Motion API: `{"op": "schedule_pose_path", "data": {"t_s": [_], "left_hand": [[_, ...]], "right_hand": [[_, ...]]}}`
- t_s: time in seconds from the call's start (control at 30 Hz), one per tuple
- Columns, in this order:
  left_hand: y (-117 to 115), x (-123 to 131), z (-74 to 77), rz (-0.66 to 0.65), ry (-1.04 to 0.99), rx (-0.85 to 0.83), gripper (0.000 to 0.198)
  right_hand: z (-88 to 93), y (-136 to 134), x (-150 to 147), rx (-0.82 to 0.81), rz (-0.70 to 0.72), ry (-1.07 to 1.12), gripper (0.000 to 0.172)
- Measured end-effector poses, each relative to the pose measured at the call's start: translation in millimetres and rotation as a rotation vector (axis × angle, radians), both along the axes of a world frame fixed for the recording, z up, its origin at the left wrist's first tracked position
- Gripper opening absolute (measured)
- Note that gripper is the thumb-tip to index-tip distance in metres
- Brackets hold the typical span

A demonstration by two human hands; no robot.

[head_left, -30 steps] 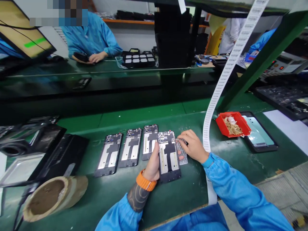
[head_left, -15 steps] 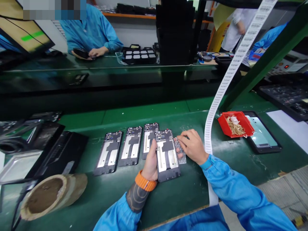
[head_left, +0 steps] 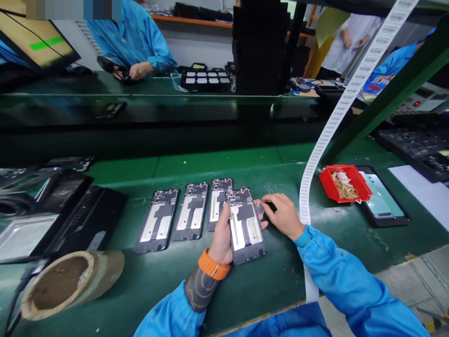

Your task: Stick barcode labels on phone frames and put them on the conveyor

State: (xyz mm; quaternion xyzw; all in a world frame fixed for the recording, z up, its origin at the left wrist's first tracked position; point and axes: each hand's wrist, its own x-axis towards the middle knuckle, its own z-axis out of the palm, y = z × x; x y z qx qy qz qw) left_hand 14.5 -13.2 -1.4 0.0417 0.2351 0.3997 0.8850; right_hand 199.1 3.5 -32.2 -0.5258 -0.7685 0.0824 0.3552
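My left hand [head_left: 222, 234] grips an opened phone [head_left: 247, 227], its circuit board showing at the top and silvery metal below. The thumb lies along the phone's left edge, and fingertips stick out on the right. Beside those fingertips, my right hand [head_left: 282, 213] pinches a small grey patterned sticker sheet [head_left: 260, 208], partly hidden behind the phone. Three similar opened phones lie on the bench to the left: one at the far left [head_left: 157, 220], one in the middle [head_left: 191, 210], and one [head_left: 215, 206] partly covered by the held phone.
A barcode label strip [head_left: 315, 150] hangs down beside my right wrist. Further right are a red bin [head_left: 345, 184] of rubber bands and a phone-like panel [head_left: 384, 196]. A cardboard roll [head_left: 105, 276] and black equipment [head_left: 94, 220] stand left. A co-worker [head_left: 131, 42] sits across the bench.
The sticker sheet, earlier showing longer and flatter beside the phone, now appears smaller and tilted at my right fingertips. My left hand keeps the phone in nearly the same place.
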Motion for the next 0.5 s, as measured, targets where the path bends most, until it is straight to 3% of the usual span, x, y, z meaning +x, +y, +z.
{"op": "schedule_pose_path", "data": {"t_s": [0.13, 0.27, 0.5], "left_hand": [[0, -3, -7.2, -0.020, 0.028, -0.001, 0.066], [-1, -6, -11.2, -0.143, 0.074, 0.001, 0.065], [-4, -6, -8.2, -0.197, 0.145, -0.020, 0.061]], "right_hand": [[-0.5, 0, 1, -0.091, 0.032, 0.095, 0.013], [4.3, 0, 4, -0.129, 0.075, 0.169, 0.019], [15.7, -1, 14, -0.133, 0.233, 0.196, 0.022]]}}
